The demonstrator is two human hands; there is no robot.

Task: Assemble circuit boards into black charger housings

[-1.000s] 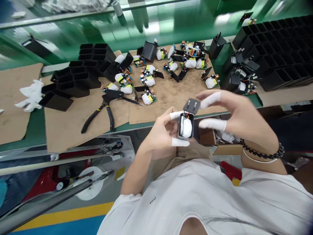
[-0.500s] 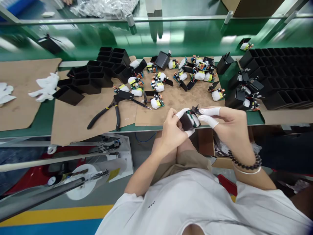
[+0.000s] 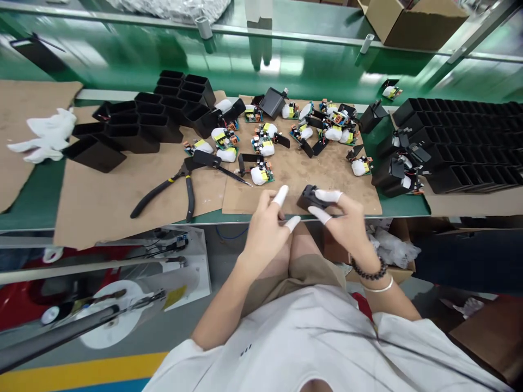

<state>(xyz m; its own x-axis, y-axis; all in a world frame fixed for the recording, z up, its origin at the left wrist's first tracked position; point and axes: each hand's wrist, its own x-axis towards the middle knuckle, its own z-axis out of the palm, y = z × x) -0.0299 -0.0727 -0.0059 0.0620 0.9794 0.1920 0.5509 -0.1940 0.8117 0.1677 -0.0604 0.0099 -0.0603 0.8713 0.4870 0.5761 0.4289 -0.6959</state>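
Between the thumb and forefinger of my right hand point(image 3: 348, 224) is a small black plastic housing point(image 3: 306, 198), low over the front of the cardboard; a black piece sits at its upper end. My left hand point(image 3: 265, 226) is just left of the housing, apart from it, with thumb and forefinger spread and nothing between them. White finger cots cover those fingertips on both hands. Several circuit boards point(image 3: 261, 173) with white blobs and yellow parts lie on the cardboard point(image 3: 281, 200) beyond my hands.
Black-handled pliers point(image 3: 188, 188) and tweezers point(image 3: 235, 175) lie to the left. Empty black housings point(image 3: 139, 128) stand behind them; rows of more housings point(image 3: 461, 141) stand at the right. A white glove point(image 3: 47, 133) lies far left. An open carton point(image 3: 412, 24) stands at the back right.
My left hand has let go of the black housing and moved left. The right hand has moved left and now holds the housing; the board's white part no longer shows in it.
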